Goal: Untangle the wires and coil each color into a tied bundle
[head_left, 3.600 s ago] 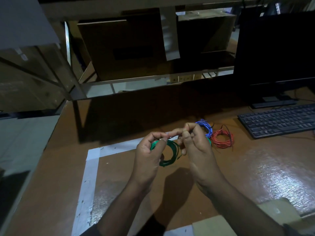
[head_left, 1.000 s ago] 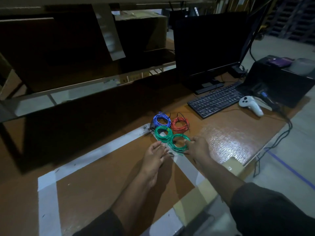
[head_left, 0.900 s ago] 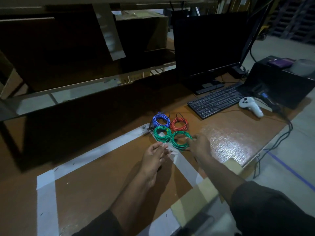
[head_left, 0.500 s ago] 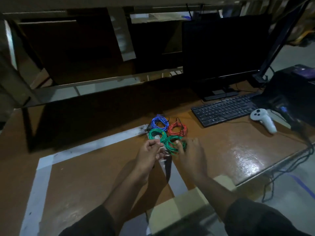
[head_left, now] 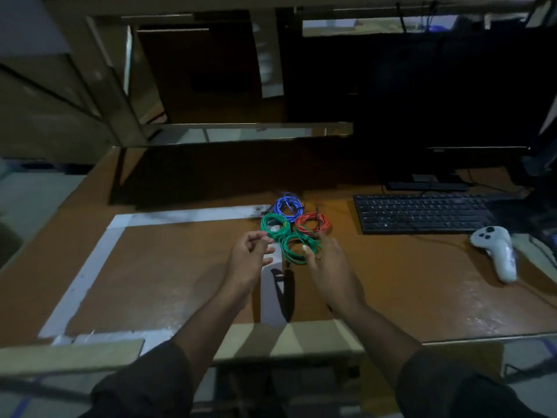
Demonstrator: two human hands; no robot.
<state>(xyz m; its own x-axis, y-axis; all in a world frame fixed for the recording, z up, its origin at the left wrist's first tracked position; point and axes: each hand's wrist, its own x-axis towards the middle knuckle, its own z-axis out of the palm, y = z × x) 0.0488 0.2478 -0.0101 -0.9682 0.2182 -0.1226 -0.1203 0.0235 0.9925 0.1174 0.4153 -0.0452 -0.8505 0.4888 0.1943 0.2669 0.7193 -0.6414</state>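
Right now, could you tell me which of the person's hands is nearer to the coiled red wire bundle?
The right hand. Its fingertips sit just below the coiled red wire bundle, beside the nearer green coil. The left hand hovers further away, across the green coils.

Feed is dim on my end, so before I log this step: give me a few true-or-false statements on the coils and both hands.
1. Four wire coils lie on the table. True.
2. The blue coil lies nearest the person. False: it lies farthest; the near green coil is closest.
3. The left hand grips the red coil. False: it holds nothing.
4. The right hand is at the near green coil. True.
5. The far green coil sits left of the red coil. True.
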